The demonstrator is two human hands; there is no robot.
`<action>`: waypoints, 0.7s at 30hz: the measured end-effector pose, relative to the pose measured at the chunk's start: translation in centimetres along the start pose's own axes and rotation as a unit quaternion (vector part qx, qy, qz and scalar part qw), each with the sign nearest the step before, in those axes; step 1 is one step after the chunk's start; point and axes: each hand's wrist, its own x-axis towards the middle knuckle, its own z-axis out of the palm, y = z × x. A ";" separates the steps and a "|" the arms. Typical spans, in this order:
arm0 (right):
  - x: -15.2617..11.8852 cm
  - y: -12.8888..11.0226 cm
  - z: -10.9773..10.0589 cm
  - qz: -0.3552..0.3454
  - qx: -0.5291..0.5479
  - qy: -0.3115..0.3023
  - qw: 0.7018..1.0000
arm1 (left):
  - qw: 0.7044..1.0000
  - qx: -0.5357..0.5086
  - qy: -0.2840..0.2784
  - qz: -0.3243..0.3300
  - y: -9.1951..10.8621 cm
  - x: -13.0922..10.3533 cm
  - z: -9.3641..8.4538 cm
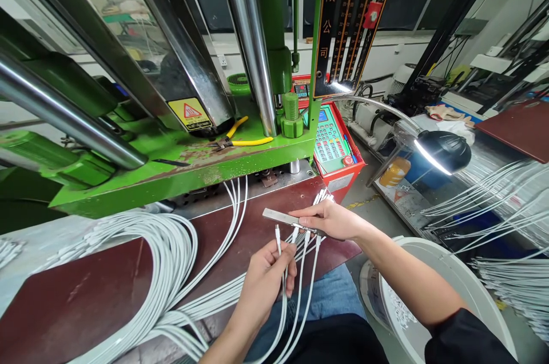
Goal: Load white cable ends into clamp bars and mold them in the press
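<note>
My right hand grips a flat metal strip over the dark red table top, with several white cable ends seated along the strip under my fingers. My left hand pinches one thin white cable just below it, its connector tip pointing up at the strip. A few more white cables hang from the strip down across my lap.
A big coil of white cables lies on the table at left. The green press machine stands behind, with yellow-handled pliers on its base. A red control box, a desk lamp, a white bucket and more cables are at right.
</note>
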 end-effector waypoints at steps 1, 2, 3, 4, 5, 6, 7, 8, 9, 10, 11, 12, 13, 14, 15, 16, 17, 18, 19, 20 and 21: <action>0.0 0.0 -0.2 -0.002 0.000 -0.005 1.000 | 1.000 -0.005 -0.008 -0.003 0.1 0.0 -0.1; 0.0 0.1 -0.3 -0.003 0.001 -0.010 1.000 | 1.000 -0.008 -0.011 -0.006 0.1 0.0 -0.3; 0.0 0.2 -0.5 -0.001 0.002 -0.010 1.000 | 1.000 -0.009 -0.008 -0.007 0.1 0.0 -0.5; 0.1 0.3 -0.6 0.001 0.002 -0.009 1.000 | 1.000 -0.003 -0.001 -0.006 0.1 -0.1 -0.7; 0.0 0.4 -0.8 0.002 0.003 -0.006 1.000 | 1.000 0.009 0.009 0.001 0.0 -0.1 -1.0; 0.0 0.5 -0.8 0.004 0.004 -0.004 1.000 | 0.999 0.026 0.017 0.012 0.0 -0.2 -1.2; 0.0 0.6 -0.9 0.006 0.006 -0.002 1.000 | 0.999 0.044 0.022 0.021 0.0 -0.2 -1.5; 0.0 0.6 -0.9 0.009 0.010 -0.003 1.000 | 0.997 0.060 0.025 0.028 -0.1 -0.3 -1.7; 0.0 0.6 -0.9 0.011 0.015 -0.006 1.000 | 0.996 0.075 0.027 0.033 -0.1 -0.3 -1.8; 0.0 0.6 -0.8 0.012 0.021 -0.009 1.000 | 0.995 0.088 0.028 0.036 -0.1 -0.3 -1.9; -0.1 0.5 -0.8 0.012 0.025 -0.011 1.000 | 0.994 0.099 0.029 0.038 -0.1 -0.3 -2.0; -0.1 0.5 -0.7 0.010 0.027 -0.013 1.000 | 0.993 0.108 0.031 0.041 0.0 -0.2 -2.0; 0.0 0.5 -0.6 0.007 0.028 -0.014 0.999 | 0.992 0.114 0.033 0.044 0.0 -0.2 -2.0; 0.0 0.5 -0.6 0.004 0.028 -0.014 1.000 | 0.991 0.117 0.036 0.047 0.0 -0.1 -2.0; 0.0 0.5 -0.6 0.002 0.028 -0.014 1.000 | 0.991 0.116 0.037 0.048 0.0 0.0 -2.0; 0.0 0.5 -0.5 0.000 0.026 -0.015 1.000 | 0.992 0.115 0.038 0.047 0.1 0.0 -2.0; 0.0 0.5 -0.5 -0.002 0.025 -0.017 1.000 | 0.992 0.113 0.040 0.046 0.1 0.0 -2.0; 0.0 0.5 -0.5 -0.003 0.023 -0.021 1.000 | 0.992 0.111 0.041 0.045 0.1 0.0 -2.0; 0.0 0.5 -0.5 -0.006 0.018 -0.023 1.000 | 0.992 0.108 0.043 0.045 0.2 0.0 -2.0; 0.0 0.5 -0.5 -0.007 0.011 -0.024 1.000 | 0.993 0.104 0.045 0.046 0.2 0.0 -2.0; 0.0 0.4 -0.5 -0.008 0.002 -0.023 1.000 | 0.993 0.100 0.048 0.047 0.2 0.0 -2.0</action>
